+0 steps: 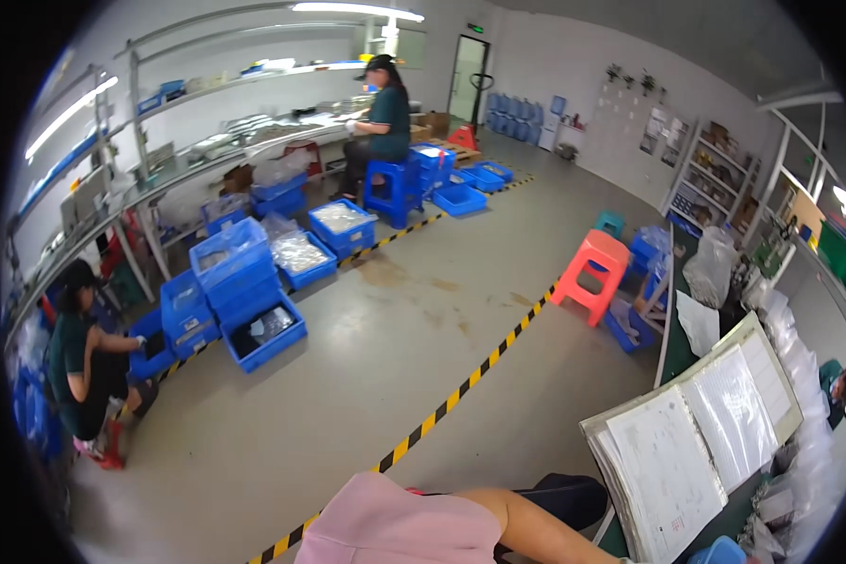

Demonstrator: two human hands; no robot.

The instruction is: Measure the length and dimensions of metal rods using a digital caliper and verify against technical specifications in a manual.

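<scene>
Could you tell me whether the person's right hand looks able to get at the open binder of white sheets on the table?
Probably yes, though the right hand itself is out of view. The right forearm stretches toward the open binder, which lies uncovered on the green table, with nothing between them.

**Workshop floor, bins and stools**

A grey floor ran through the room, crossed by a yellow-and-black striped line. Blue plastic bins stood stacked beside a long surface along the left wall, some holding clear bags. A person in a dark green shirt sat on a blue stool at that surface; another person crouched low by the bins at left. An orange-red stool stood near the middle, well apart from them. Large water bottles lined the far wall beside a door. Shelving stood at right.
</scene>
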